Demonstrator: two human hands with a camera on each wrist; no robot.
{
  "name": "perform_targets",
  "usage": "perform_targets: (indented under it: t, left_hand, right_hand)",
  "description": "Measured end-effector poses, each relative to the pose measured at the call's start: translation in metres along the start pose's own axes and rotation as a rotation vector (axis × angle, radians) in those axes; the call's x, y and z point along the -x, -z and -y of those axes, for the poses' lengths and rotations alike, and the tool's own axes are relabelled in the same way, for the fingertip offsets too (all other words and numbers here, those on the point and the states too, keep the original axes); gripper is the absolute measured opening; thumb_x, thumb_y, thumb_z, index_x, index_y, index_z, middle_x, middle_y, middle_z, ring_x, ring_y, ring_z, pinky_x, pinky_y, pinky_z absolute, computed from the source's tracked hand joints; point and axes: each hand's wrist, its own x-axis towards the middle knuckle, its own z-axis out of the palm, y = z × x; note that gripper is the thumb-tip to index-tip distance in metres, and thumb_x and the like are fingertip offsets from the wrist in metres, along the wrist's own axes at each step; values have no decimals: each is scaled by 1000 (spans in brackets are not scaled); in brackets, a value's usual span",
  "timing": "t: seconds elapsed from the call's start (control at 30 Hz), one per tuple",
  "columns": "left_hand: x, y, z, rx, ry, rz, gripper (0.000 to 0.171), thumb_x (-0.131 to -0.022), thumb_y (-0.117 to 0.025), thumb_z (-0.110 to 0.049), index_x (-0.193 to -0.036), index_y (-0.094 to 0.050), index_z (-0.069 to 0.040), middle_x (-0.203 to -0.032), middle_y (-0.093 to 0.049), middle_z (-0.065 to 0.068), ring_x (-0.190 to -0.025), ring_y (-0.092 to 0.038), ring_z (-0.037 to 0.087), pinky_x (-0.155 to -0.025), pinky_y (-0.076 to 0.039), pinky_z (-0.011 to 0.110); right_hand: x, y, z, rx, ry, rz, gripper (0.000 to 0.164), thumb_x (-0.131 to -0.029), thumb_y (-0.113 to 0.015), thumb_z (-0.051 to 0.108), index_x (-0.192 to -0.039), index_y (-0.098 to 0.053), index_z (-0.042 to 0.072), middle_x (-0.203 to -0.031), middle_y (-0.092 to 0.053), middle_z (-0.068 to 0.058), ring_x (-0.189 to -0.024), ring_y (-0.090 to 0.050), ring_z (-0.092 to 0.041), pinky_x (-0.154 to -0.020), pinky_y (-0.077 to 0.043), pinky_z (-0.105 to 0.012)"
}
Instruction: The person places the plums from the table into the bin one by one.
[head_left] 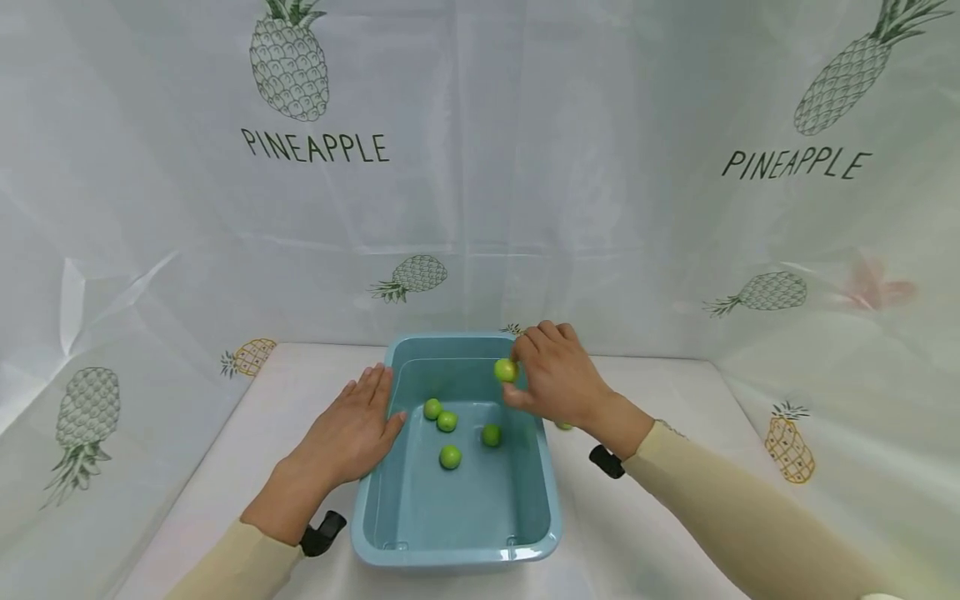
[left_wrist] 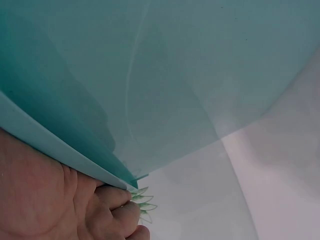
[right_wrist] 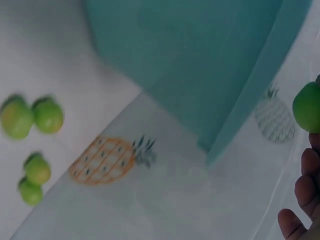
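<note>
A light blue plastic basin [head_left: 457, 512] stands on the table, with several small round green fruits [head_left: 450, 457] lying loose on its floor. My right hand [head_left: 558, 375] pinches another green fruit [head_left: 506, 370] between thumb and fingers, above the basin's right rim. That held fruit [right_wrist: 309, 107] also shows at the edge of the right wrist view. On the opposite side, my left hand [head_left: 352, 429] rests flat along the left rim with its fingers straight. In the left wrist view the palm of the left hand [left_wrist: 65, 200] lies against the rim [left_wrist: 65, 155].
More green fruits [right_wrist: 47, 116] lie on the table right of the basin; in the head view one fruit [head_left: 564, 425] peeks out beneath the right wrist. A white sheet printed with pineapples [head_left: 525, 208] hangs behind the white tabletop [head_left: 637, 533].
</note>
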Motion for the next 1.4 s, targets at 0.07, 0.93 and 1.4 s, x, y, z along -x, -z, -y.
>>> perform_targets:
  t: [0.07, 0.93, 1.4]
  left_hand:
    - [0, 0, 0, -2, 0, -5, 70, -110, -52, -32, -159, -32, 14, -167, -31, 32, -156, -29, 49, -125, -30, 64]
    - [-1, -1, 1, 17, 18, 10, 72, -110, -51, -34, -159, -29, 14, -169, -27, 31, -158, -25, 48, -126, -28, 63]
    - [0, -1, 0, 16, 17, -1, 72, -110, -53, -33, -159, -30, 14, -168, -29, 32, -157, -27, 49, -126, -29, 63]
  right_hand:
    - [-9, -7, 12, -10, 4, 34, 32, -84, -72, 41, -92, -63, 12, -85, -59, -1, -81, -50, -22, -79, -45, -43]
    - [-15, -51, 38, -10, -14, 138, 36, -85, -73, 45, -90, -60, 12, -83, -56, -1, -81, -47, -22, -74, -39, -37]
    - [-8, -44, 27, -29, -111, 8, 23, -91, -72, 28, -98, -64, 7, -91, -63, -6, -86, -54, -27, -77, -45, -43]
